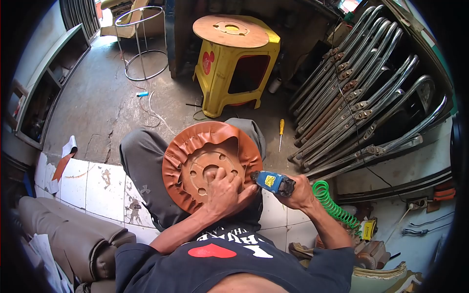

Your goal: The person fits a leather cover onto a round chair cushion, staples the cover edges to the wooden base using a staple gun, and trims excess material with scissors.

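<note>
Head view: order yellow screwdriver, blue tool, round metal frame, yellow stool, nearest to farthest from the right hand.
1. Blue tool: gripped in the right hand.
2. Yellow screwdriver: on the floor ahead.
3. Yellow stool: farther ahead.
4. Round metal frame: far ahead, left.

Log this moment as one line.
left hand: on wooden disc; right hand: holding blue tool; reddish-brown cover: gathered around disc; yellow screwdriver: on floor

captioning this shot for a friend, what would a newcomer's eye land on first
Probably the gathered reddish-brown cover around the round wooden disc at the centre, with the blue staple gun in the right hand at its right edge. Next, likely the bright yellow stool at top middle, then the coiled green hose at lower right.
</note>
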Available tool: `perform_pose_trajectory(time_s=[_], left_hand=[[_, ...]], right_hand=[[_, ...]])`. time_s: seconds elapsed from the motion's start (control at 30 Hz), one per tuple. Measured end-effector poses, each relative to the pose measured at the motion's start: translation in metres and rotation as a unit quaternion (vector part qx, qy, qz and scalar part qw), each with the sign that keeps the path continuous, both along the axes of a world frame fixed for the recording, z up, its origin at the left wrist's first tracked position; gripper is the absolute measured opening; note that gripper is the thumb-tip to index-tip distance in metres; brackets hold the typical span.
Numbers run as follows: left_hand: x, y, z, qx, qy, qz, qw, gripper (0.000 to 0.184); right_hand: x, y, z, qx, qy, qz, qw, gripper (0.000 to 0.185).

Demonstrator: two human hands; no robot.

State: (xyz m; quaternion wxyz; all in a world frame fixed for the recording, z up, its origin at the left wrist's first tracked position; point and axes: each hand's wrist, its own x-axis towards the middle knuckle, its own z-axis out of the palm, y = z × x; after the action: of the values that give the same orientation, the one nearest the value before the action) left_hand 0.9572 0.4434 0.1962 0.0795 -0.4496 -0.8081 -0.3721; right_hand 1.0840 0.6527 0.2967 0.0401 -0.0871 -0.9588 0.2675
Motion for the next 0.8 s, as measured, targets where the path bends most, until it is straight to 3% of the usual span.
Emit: perform_pose_trajectory(time_s=[0.03, 0.07, 0.23, 0.33, 0.43, 0.5, 0.67, 0.8], left_hand=[[0.001, 0.008, -0.001, 0.029, 0.034, 0.020, 0.999, 0.038], [0.003, 0.010, 0.007, 0.034, -0.008, 0.002, 0.999, 0.029], [-0.008, 0.009, -0.017, 0.069, -0.013, 0.006, 0.998, 0.022], [0.000, 0.008, -0.011, 0.077, -0.014, 0.024, 0.997, 0.027], [0.010, 0.006, 0.004, 0.027, -0.004, 0.033, 0.999, 0.030], [0.014, 0.005, 0.011, -0.034, -0.045, -0.019, 0.998, 0.040], [0.003, 0.019, -0.005, 0.113, -0.059, 0.023, 0.991, 0.017], [0.005, 0.018, -0.014, 0.128, -0.045, 0.055, 0.989, 0.018]], right_hand=[[-0.003, 0.000, -0.001, 0.001, 0.003, 0.001, 1.000, 0.023], [-0.003, -0.001, -0.002, -0.007, 0.023, 0.005, 1.000, 0.024], [0.000, 0.002, -0.011, -0.029, 0.052, 0.009, 0.998, 0.028], [0.000, 0.002, -0.006, -0.038, -0.013, -0.023, 0.999, 0.026], [-0.002, 0.003, -0.009, -0.029, 0.018, -0.006, 0.999, 0.024], [-0.002, 0.005, -0.011, -0.055, 0.005, -0.017, 0.998, 0.023], [0.004, 0.007, -0.021, -0.059, 0.010, -0.010, 0.998, 0.023], [0.007, -0.002, -0.015, -0.037, 0.037, -0.009, 0.999, 0.031]])
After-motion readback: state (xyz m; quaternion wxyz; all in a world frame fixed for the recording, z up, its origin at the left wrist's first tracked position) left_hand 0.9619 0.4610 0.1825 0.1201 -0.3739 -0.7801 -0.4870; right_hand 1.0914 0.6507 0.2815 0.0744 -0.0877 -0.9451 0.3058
